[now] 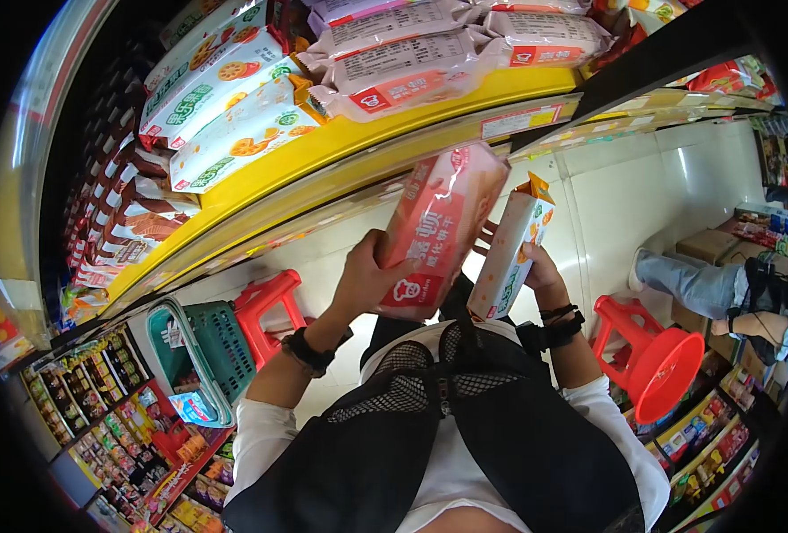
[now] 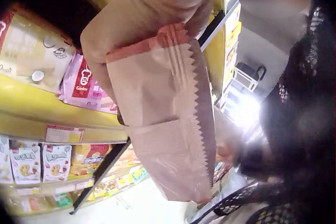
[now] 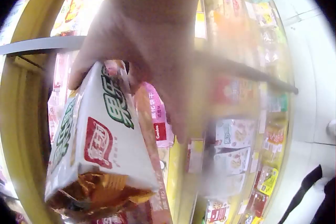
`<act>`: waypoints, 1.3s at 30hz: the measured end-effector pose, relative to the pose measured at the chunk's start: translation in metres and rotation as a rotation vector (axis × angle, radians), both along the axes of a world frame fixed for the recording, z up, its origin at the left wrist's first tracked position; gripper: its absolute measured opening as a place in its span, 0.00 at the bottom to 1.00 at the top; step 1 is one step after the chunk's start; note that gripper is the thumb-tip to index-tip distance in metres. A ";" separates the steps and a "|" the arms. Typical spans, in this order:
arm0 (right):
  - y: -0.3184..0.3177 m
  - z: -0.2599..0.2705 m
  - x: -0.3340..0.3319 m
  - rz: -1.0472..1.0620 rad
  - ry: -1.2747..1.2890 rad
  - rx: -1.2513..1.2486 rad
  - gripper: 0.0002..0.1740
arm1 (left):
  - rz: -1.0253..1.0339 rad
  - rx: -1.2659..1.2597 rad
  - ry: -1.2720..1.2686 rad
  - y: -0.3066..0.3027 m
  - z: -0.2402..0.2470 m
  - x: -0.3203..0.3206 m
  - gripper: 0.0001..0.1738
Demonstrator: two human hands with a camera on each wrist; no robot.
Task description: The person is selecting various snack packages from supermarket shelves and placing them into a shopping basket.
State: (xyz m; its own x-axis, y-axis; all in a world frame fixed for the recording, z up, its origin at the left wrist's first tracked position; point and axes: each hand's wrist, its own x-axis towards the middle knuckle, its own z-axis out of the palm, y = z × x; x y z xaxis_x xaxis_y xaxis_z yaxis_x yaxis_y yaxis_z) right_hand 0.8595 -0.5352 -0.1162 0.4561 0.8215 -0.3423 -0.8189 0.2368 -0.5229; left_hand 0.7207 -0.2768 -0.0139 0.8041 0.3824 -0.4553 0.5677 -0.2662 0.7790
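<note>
My left hand (image 1: pixel 363 277) grips a pink pack of wafer biscuits (image 1: pixel 447 209) by its lower left side, its printed front toward the head camera. In the left wrist view the crimped end of that pink pack (image 2: pixel 152 98) faces the camera, below the fingers. With my right hand (image 1: pixel 545 274) I hold a slim white biscuit pack (image 1: pixel 505 253) with an orange end, tilted beside the pink one. The right wrist view shows the white pack's green lettering, red logo and orange end (image 3: pixel 100 192); part of the fingers is hidden behind it.
Ahead, a yellow-edged shelf (image 1: pixel 323 133) carries stacked pink packs (image 1: pixel 403 67) and white biscuit packs (image 1: pixel 234 129). A green basket (image 1: pixel 212 346) and a red stool (image 1: pixel 269 306) stand at left. Another red stool (image 1: pixel 620 338) is at right, near a person in jeans (image 1: pixel 687 280).
</note>
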 end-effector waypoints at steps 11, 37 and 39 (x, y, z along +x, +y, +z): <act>-0.007 -0.006 0.007 -0.029 0.013 0.026 0.33 | -0.053 -0.138 0.051 -0.033 0.022 0.019 0.29; -0.020 -0.007 0.011 -0.016 0.044 0.036 0.29 | -0.305 1.210 -0.520 0.025 0.144 0.141 0.27; -0.021 -0.008 0.011 -0.008 0.065 0.031 0.29 | -0.246 1.072 -0.527 0.024 0.144 0.129 0.28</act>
